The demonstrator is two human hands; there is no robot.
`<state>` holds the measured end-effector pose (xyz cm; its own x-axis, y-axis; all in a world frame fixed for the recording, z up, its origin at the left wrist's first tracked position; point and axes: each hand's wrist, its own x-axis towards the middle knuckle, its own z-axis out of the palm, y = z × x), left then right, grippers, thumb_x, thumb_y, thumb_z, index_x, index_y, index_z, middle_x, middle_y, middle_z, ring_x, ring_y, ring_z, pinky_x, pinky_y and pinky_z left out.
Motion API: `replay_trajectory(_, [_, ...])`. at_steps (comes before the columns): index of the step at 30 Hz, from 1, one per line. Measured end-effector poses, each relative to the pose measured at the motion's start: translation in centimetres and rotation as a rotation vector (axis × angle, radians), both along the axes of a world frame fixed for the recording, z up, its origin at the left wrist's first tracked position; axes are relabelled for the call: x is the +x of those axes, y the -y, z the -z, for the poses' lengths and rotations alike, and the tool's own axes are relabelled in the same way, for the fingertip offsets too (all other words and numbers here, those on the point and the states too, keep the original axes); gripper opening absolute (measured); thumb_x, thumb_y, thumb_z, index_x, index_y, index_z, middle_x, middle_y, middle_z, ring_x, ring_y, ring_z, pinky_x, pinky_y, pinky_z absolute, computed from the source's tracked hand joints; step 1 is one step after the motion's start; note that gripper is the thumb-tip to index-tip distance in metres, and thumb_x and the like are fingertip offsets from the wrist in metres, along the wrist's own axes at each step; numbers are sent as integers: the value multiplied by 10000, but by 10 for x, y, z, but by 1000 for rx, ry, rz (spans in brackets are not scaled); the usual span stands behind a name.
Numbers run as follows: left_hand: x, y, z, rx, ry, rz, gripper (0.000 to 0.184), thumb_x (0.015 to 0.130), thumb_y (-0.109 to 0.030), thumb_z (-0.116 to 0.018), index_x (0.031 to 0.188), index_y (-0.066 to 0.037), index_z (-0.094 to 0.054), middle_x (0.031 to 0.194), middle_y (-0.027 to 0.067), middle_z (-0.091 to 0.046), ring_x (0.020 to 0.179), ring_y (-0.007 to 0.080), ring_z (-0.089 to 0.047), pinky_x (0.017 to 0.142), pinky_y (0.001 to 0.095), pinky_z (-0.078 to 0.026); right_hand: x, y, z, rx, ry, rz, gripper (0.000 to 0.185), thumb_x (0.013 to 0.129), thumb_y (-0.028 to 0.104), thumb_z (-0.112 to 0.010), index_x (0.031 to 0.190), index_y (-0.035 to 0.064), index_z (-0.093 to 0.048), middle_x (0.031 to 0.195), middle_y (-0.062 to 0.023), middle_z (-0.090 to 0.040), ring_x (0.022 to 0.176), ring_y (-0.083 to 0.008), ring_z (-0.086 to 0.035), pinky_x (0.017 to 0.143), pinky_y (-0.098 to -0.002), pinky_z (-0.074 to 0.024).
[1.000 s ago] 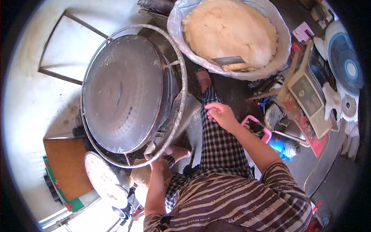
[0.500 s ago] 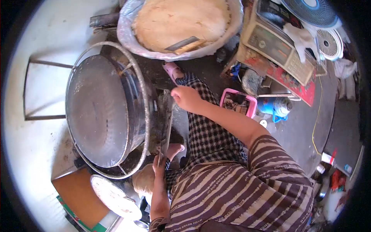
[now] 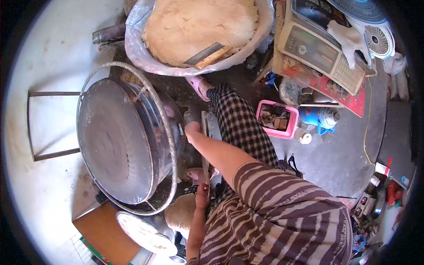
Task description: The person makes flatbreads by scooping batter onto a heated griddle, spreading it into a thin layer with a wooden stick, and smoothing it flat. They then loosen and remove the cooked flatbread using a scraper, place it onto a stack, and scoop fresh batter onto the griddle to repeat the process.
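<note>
A thin flat panel (image 3: 205, 152), seen nearly edge-on, stands beside the round griddle stove. Its near end is in my left hand (image 3: 202, 197), whose fingers are closed on it. My right arm crosses over the panel, and my right hand (image 3: 193, 131) is on the stove side near the panel's far end. The fingers of that hand point down and away, so what they hold, if anything, is hidden. To the left is the wide dark griddle (image 3: 115, 141), tilted in view, with a metal ring (image 3: 170, 145) around it.
Ahead, a plastic-lined basin (image 3: 132, 44) holds pale dough with a wooden-handled scraper (image 3: 213, 56) on it. On the right are a pink tub (image 3: 289, 130), a blue bottle (image 3: 316, 115) and a weighing scale (image 3: 309, 48). A white round tray (image 3: 143, 234) lies at lower left.
My right hand has crossed from the panel's right side to its stove side, lower in view. The panel and left hand have shifted right in view, as the camera has turned.
</note>
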<state>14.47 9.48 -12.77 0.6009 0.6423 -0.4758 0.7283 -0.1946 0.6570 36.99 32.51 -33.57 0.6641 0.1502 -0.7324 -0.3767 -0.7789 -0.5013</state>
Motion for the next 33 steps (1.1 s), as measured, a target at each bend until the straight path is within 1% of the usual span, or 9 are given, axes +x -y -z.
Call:
replay_trajectory(5, [21,-1,-27,-82,-75,2,295,799,-102,-624,1073,-62,-522,993,165,-553,884,327,-598,701,400,-488,-19,18,-62,105,-314,515,165,682,184,-753,823,114,-703,870,-72,-698,784,-250,-652,672,-358,-499])
replay_trajectory(7, [17,-3,-23,-1,-83,89,329,810,-78,-564,1130,-46,-496,1009,178,-546,931,353,-580,735,425,-481,-19,22,-78,143,-309,578,181,687,166,-755,840,96,-689,865,-82,-692,788,-249,-644,699,-358,-495])
replay_trajectory(10, [18,-1,-22,-97,-108,46,381,808,-27,-481,1189,-45,-466,1032,188,-532,969,396,-552,754,459,-474,-22,25,-82,201,-207,506,166,723,89,-726,873,42,-674,864,-100,-686,796,-222,-638,733,-368,-498])
replay_trajectory(13, [8,1,-10,-45,-98,77,409,803,-9,-461,1209,-49,-447,1048,184,-528,980,400,-551,747,468,-475,-26,24,-82,210,-208,524,147,710,146,-728,819,66,-669,872,-148,-680,845,-294,-653,766,-395,-515])
replay_trajectory(16, [-8,4,5,-7,-193,165,422,806,-31,-495,1221,-58,-427,1078,175,-522,986,391,-558,740,469,-483,-22,24,-92,262,-216,567,133,717,145,-726,806,68,-664,836,-133,-682,814,-260,-657,743,-379,-514])
replay_trajectory(20, [18,-3,-20,-51,-198,171,393,811,-61,-545,1188,-63,-434,1084,160,-523,988,376,-566,735,465,-491,-32,27,-103,355,-183,628,113,703,103,-737,747,64,-640,743,-52,-644,715,-170,-600,687,-324,-491])
replay_trajectory(23, [26,-7,-27,-100,-250,108,353,817,-61,-555,1155,-67,-453,1066,151,-530,981,363,-571,739,456,-493,-35,23,-100,328,-175,632,106,694,91,-731,738,67,-638,749,-63,-652,716,-181,-605,686,-328,-490])
replay_trajectory(26, [24,-6,-25,-78,-205,121,340,816,-59,-560,1143,-66,-466,1043,150,-533,966,355,-571,753,444,-491,-34,20,-96,250,-83,448,111,685,99,-728,735,66,-634,749,-90,-655,723,-210,-619,692,-343,-492])
replay_trajectory(33, [23,-7,-27,-154,-109,26,402,808,-88,-609,1182,-60,-464,1016,160,-529,936,352,-566,762,432,-486,-28,13,-93,133,-44,419,173,687,155,-727,782,51,-627,803,-145,-657,790,-295,-640,733,-397,-494])
